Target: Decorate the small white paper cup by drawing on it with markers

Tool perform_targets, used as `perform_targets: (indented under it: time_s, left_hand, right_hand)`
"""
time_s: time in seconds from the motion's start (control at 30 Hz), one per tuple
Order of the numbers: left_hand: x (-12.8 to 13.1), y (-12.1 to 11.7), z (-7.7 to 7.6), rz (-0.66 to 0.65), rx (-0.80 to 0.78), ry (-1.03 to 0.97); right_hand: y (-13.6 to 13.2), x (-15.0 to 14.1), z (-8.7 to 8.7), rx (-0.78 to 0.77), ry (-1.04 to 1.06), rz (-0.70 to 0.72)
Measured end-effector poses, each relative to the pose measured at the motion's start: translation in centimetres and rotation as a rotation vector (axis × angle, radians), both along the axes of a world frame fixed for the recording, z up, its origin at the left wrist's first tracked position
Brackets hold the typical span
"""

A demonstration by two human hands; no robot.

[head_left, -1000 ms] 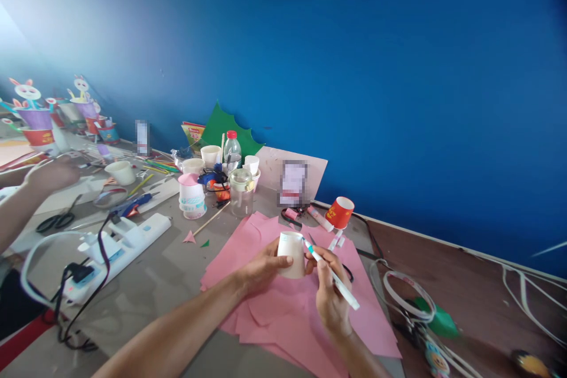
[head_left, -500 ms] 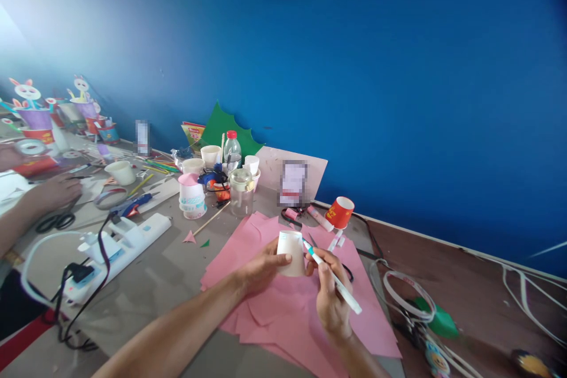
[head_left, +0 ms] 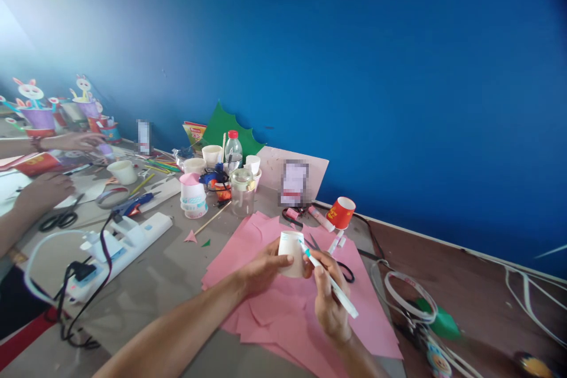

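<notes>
The worktop [head_left: 177, 266] is partly covered by pink paper [head_left: 283, 331], spread below the fingers of the left hand [head_left: 261, 266] and right hand [head_left: 328, 312], both angled inward. Between them, a white cup [head_left: 294, 250] is gripped by the left fingers, thumb across its side. A slanted marker [head_left: 333, 284] is pinched by the right fingers, its tip seemingly touching the cup. Beside that tip, blue marks [head_left: 289, 237] appear to be being added; steady support seems called for by the next stroke.
</notes>
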State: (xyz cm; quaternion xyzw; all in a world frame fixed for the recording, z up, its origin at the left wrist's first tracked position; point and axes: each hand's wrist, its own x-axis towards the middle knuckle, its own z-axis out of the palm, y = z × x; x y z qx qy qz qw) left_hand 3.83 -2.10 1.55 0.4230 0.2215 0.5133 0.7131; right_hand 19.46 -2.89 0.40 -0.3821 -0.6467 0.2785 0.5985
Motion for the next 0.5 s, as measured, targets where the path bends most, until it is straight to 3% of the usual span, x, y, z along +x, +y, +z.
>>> perform_targets:
  time_s: [0.2, 0.5]
  left_hand:
    - [0.01, 0.02, 0.09, -0.001, -0.009, 0.015]
    - [-0.26, -0.06, 0.04, 0.005, -0.027, -0.004]
  right_hand:
    - [0.12, -0.04, -0.11, 0.022, 0.004, 0.01]
    - [0.29, 0.17, -0.69, -0.068, 0.042, 0.007]
